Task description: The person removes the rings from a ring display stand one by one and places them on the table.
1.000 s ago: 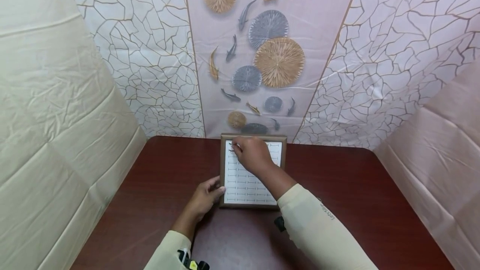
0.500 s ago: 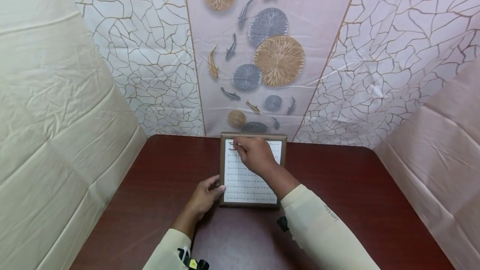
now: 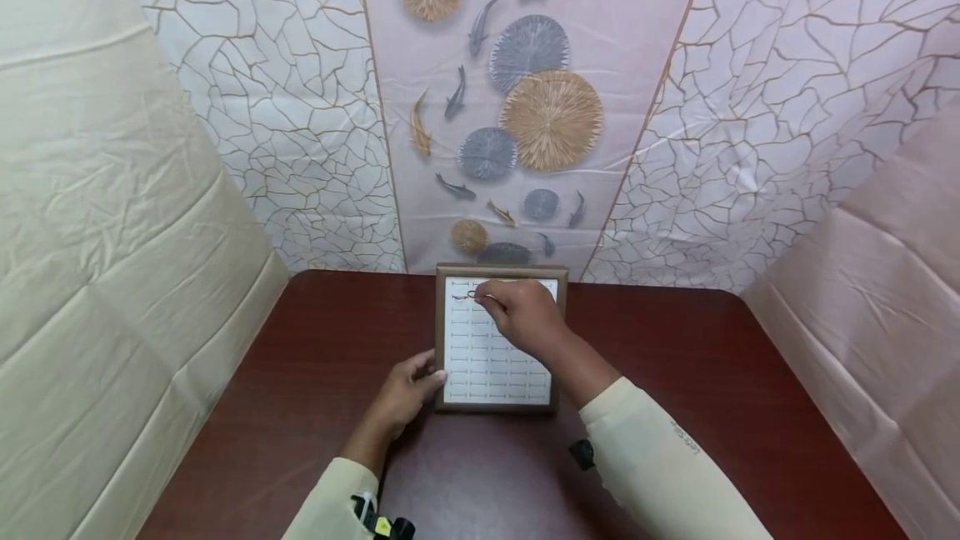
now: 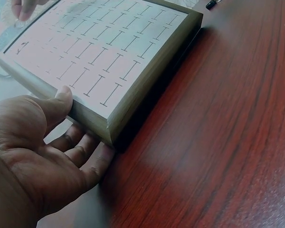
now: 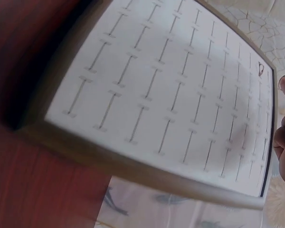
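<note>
A brown-framed white board (image 3: pixel 498 357) stands at the back of the table, printed with rows of I-shaped marks. My left hand (image 3: pixel 405 397) grips its lower left edge, thumb (image 4: pixel 63 97) on the front of the frame and fingers behind and beneath it. Over the upper left of the board, my right hand (image 3: pixel 528 319) pinches a thin reddish loop (image 5: pixel 284 80) between thumb and forefinger. A similar reddish loop (image 5: pixel 261 70) lies on a second-row mark at the board's left side. The right hand covers part of the upper rows in the head view.
The dark red wooden table (image 3: pixel 315 340) spreads around the board. Behind it hangs a patterned cloth (image 3: pixel 555 119) with fish and round motifs, and cream cloth (image 3: pixel 97 290) drapes down the left side.
My right hand has shifted right and slightly down. The reddish loop at the top-left mark is off it and shows at my fingertips. My left hand keeps its grip on the frame.
</note>
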{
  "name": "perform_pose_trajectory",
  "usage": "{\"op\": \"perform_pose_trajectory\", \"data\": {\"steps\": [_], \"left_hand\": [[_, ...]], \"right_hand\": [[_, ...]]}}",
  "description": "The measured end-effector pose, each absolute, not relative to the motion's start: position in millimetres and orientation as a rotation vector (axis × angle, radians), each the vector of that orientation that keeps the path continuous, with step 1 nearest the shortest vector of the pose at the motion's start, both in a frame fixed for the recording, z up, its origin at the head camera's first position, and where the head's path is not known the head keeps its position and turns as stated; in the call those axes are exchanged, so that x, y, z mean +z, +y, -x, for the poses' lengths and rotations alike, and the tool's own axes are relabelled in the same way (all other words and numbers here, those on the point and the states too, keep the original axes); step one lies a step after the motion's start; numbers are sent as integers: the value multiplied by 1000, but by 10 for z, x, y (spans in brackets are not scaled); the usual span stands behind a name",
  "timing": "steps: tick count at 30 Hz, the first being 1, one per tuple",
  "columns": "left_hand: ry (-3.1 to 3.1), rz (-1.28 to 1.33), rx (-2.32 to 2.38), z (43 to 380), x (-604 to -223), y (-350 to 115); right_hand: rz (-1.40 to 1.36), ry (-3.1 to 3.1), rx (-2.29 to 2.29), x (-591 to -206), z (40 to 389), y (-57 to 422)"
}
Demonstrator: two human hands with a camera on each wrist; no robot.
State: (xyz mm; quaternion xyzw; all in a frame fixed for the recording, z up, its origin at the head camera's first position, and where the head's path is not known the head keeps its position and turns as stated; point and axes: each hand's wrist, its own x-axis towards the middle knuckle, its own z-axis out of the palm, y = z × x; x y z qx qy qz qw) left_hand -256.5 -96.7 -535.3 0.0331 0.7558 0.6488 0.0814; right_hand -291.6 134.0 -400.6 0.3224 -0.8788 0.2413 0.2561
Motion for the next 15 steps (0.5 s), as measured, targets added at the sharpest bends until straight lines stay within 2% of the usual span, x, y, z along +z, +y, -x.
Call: {"op": "perform_pose_trajectory", "data": {"steps": [15], "left_hand": [[2247,-80,1923,2556,-5354,-962]], "right_hand": [[-741,-2448,861,-4218,2777,1793]]}}
